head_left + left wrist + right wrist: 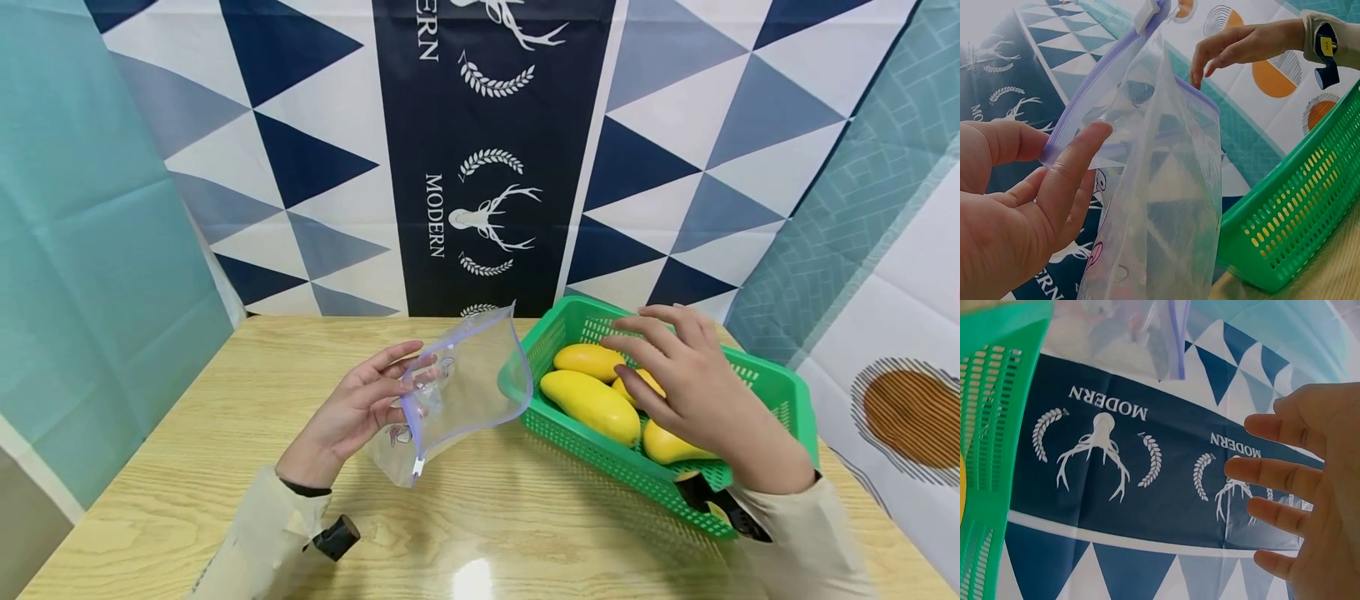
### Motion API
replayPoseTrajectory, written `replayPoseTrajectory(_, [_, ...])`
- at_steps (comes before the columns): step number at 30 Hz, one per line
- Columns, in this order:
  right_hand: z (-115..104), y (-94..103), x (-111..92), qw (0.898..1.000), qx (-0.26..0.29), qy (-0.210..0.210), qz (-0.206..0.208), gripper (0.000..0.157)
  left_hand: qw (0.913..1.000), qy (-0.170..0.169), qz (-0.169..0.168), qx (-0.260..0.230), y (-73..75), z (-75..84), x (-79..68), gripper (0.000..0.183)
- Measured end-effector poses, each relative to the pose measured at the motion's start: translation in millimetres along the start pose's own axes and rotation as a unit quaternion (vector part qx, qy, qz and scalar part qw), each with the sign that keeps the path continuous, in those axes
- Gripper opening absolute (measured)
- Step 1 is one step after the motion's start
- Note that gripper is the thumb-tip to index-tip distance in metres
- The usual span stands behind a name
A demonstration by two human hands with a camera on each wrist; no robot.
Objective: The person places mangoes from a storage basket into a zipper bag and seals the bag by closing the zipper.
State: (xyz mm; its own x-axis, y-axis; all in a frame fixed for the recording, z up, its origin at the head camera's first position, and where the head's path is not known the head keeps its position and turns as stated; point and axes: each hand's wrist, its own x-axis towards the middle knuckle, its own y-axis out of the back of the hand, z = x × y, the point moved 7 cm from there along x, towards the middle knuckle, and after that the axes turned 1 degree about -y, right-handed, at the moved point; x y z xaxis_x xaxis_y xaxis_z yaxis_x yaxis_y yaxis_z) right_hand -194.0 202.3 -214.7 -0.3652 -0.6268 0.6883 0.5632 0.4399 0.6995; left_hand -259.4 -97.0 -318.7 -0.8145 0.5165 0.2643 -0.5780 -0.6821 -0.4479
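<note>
A clear zip bag [472, 383] with a purple seal and a white slider hangs from my left hand [360, 408], its mouth spread wide. In the left wrist view, that hand's thumb and fingers pinch the purple edge of the bag [1172, 206]. My right hand [682, 375] hovers over the green basket [780, 392], fingers spread and nothing held. Several yellow mangoes [592, 406] lie inside the basket, partly hidden beneath the right hand. The right wrist view shows the right hand [1310, 481] above the basket's side, its fingers loosely bent.
The basket stands on the right of a wooden table [202, 450], tilted slightly across it. A patterned cloth [322, 167] hangs behind the table's far edge, and a teal curtain [97, 233] borders the left side.
</note>
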Motion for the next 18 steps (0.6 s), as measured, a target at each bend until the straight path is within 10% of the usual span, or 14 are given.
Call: replayPoseTrajectory(18, [21.1, -3.9, -10.0, 0.997, -0.043, 0.018, -0.054, 0.054, 0.9993, -0.010, -0.035, -0.005, -2.7, -4.1, 2.8, 0.051])
